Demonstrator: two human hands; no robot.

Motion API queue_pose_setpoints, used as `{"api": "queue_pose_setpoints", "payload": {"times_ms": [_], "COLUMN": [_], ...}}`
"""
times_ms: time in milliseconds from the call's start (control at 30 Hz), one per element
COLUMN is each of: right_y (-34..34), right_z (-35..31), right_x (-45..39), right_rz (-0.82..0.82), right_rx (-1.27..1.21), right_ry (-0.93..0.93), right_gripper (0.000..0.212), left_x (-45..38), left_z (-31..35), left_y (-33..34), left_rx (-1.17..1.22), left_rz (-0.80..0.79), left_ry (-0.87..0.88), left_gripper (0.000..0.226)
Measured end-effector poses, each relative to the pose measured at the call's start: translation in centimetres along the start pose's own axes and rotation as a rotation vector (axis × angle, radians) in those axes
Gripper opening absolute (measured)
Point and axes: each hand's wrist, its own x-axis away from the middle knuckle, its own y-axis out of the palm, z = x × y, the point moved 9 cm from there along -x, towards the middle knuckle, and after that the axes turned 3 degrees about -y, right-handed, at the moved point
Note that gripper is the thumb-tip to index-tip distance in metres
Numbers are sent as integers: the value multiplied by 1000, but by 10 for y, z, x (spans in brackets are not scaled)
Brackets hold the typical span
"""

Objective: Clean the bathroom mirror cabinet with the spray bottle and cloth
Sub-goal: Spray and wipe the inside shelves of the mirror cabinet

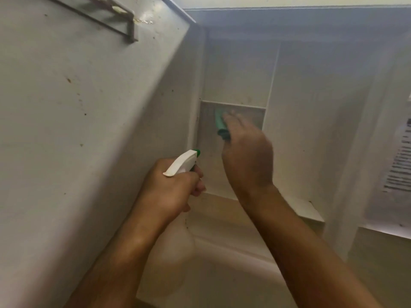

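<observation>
Broadly, an open white-painted metal mirror cabinet (295, 90), rigid and wall-fixed; no need to hold it, only to press against it. Inner side of its swung-open door (89, 107) at left, pale and flecked with small brown spots, with a grey bracket (115, 21) near its top; likely to swing under a hard rub, so best wiped lightly or steadied at the edge. Inside, a thin vertical divider (273, 78) and a narrow shelf (233, 104), probably easy to flex, so gentle pressure there. Printed paper label (398, 163) on the right, blurred beyond reading and best kept dry.

Next, a white trigger-head spray bottle with a green nozzle (183, 162), low and centre, nozzle aimed into the cabinet; body hidden, fill level impossible to tell. Rigid plastic, probably light, possibly slick when wet; sensibly taken at the neck, a finger on the trigger. Left hand (171, 190) clenched around that neck.

Smallest, a soft green cloth (221, 124), bunched and pressed onto the back panel just under the shelf. Limp, light, best held folded into a pad. Right hand (246, 156) grasping it, fingers blurred.
</observation>
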Motion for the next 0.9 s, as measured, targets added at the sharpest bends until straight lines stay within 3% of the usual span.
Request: {"api": "queue_pose_setpoints", "payload": {"times_ms": [67, 167, 267, 400, 500, 767, 900], "right_y": [26, 52, 81, 109, 133, 141, 118], "right_z": [2, 5, -4, 4, 16, 27, 18], "right_x": [-11, -22, -11, 13, 40, 76, 58], "right_rz": [-44, -85, -196, -305, -502, -901, -909], "right_rx": [96, 145, 140, 19, -20, -119, -44], "right_ry": [-13, -59, -124, -142, -88, 85, 0], "right_gripper": [30, 29, 10, 22, 27, 15, 17], "left_x": [2, 4, 4, 1, -1, 3, 7], "left_z": [-1, -2, -3, -4, -3, -2, -1], "left_y": [-6, -12, -12, -13, -11, 2, -1], "left_rx": [22, 43, 43, 28, 25, 48, 41], "left_rz": [18, 49, 57, 64, 59, 10, 24], "left_ry": [-6, -19, -16, -16, -10, -12, -13], "left_gripper": [26, 15, 15, 20, 20, 16, 21]}}
